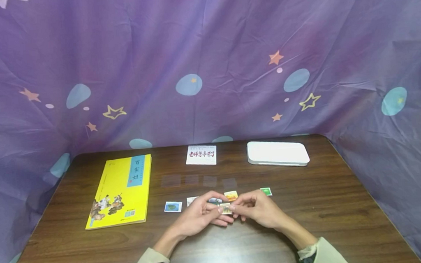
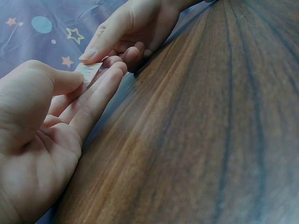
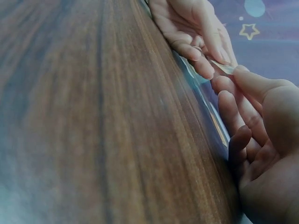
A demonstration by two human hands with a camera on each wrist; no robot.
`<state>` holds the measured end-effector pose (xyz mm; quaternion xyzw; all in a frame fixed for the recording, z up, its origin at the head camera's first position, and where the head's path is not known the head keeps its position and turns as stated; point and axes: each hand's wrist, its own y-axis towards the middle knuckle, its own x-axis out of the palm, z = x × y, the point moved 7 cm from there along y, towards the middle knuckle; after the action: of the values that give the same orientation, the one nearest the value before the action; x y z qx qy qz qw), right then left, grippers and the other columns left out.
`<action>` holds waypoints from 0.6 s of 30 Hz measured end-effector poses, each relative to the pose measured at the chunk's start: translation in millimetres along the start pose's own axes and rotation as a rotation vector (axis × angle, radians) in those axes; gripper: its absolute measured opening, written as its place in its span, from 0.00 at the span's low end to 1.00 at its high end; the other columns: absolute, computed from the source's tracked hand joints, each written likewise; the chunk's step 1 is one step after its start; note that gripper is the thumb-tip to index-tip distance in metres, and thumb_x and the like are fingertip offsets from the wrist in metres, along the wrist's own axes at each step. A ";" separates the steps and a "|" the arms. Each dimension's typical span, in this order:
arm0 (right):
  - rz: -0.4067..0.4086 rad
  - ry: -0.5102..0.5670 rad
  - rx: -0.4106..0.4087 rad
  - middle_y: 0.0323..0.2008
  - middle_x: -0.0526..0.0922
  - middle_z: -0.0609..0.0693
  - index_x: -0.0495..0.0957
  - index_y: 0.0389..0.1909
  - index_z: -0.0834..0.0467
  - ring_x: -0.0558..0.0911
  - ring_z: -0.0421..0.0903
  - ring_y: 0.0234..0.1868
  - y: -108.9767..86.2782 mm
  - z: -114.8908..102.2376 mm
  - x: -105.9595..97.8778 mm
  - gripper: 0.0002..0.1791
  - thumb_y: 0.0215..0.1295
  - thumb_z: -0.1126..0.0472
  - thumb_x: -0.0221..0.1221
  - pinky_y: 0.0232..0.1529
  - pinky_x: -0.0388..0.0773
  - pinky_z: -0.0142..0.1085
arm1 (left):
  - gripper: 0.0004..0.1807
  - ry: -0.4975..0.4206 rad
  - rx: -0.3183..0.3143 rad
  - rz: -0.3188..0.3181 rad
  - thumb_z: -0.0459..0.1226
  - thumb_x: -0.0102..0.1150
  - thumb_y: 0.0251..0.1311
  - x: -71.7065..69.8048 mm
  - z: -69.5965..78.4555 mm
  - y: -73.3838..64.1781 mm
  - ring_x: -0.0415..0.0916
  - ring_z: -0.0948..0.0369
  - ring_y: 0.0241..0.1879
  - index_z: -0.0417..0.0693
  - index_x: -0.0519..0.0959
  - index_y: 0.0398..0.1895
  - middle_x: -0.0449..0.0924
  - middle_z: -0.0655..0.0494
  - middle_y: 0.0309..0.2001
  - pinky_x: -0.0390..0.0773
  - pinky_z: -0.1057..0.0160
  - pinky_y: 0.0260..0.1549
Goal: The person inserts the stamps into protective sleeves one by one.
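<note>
Both hands meet over the table's front middle and hold one small postage stamp point(image 1: 225, 208) between them. My left hand point(image 1: 200, 215) pinches one edge of the stamp point(image 2: 89, 72) under its thumb, the other fingers stretched out beneath. At the opposite edge my right hand point(image 1: 259, 208) grips it between thumb and fingers, as the stamp point(image 3: 223, 68) in the right wrist view also shows. Just beyond the hands lie an orange stamp point(image 1: 231, 195) and others partly hidden by the left hand. A blue stamp point(image 1: 173, 207) lies to the left, a green stamp point(image 1: 266, 191) to the right.
Several clear plastic squares point(image 1: 192, 179) lie in a row behind the stamps. A yellow book point(image 1: 120, 192) is at the left, a white card with red writing point(image 1: 201, 156) at the back, and a white flat case point(image 1: 278, 153) at the back right. A purple curtain point(image 1: 205, 66) surrounds the table.
</note>
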<state>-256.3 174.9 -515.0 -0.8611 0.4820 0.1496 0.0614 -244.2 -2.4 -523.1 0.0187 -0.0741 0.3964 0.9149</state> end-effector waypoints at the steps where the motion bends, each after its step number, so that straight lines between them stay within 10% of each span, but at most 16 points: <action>1: 0.000 -0.004 0.000 0.34 0.93 0.55 0.91 0.41 0.56 0.86 0.38 0.26 -0.1 0.1 0.0 0.05 0.75 0.59 0.68 0.27 0.92 0.34 | 0.21 0.001 0.004 -0.005 0.30 0.53 0.81 0.2 -0.2 0.3 0.90 0.42 0.57 0.37 0.68 0.73 0.86 0.33 0.62 0.93 0.49 0.58; 18: 0.004 0.002 0.006 0.33 0.91 0.58 0.88 0.43 0.57 0.86 0.39 0.26 -0.3 -0.9 -4.0 0.06 0.76 0.58 0.67 0.24 0.85 0.28 | 0.13 0.025 -0.018 0.114 0.35 0.60 0.79 -2.2 0.9 0.5 0.94 0.46 0.45 0.34 0.73 0.55 0.90 0.31 0.49 0.96 0.52 0.50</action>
<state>-257.8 178.1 -512.9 -0.8601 0.4842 0.1473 0.0633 -246.1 -3.8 -522.6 0.0015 -0.0672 0.4472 0.8919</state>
